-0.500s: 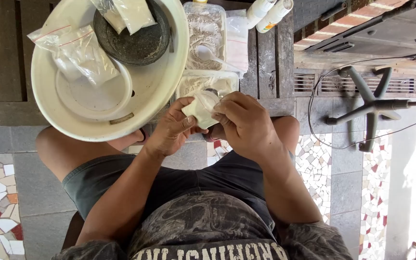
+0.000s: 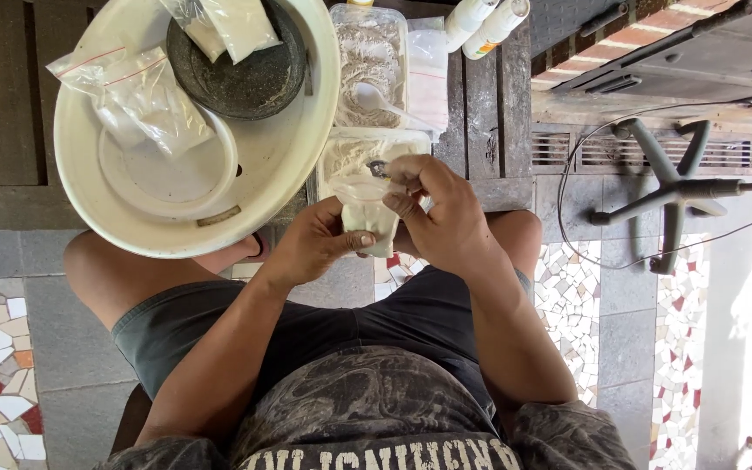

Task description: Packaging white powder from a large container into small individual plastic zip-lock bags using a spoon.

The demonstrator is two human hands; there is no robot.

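Observation:
My left hand (image 2: 311, 245) grips a small clear plastic bag (image 2: 365, 211) partly filled with white powder and holds it upright, its mouth open. My right hand (image 2: 441, 218) pinches a small metal spoon (image 2: 379, 168) right over the bag's mouth. Both hands hover above my knees, at the near edge of a dark wooden table (image 2: 480, 104). Just beyond the spoon sits an open clear container of white powder (image 2: 350, 152).
A big white basin (image 2: 293, 165) on the table holds a dark stone mortar (image 2: 245, 74), a white bowl (image 2: 145, 187) and bags of white powder (image 2: 145, 96). Another powder container with a white spoon (image 2: 367, 61), two white bottles (image 2: 485, 22) and a fan stand (image 2: 668, 187) are nearby.
Both hands were closed around the bag before. Now the bag stands open in my left hand, and my right hand has the spoon at its mouth.

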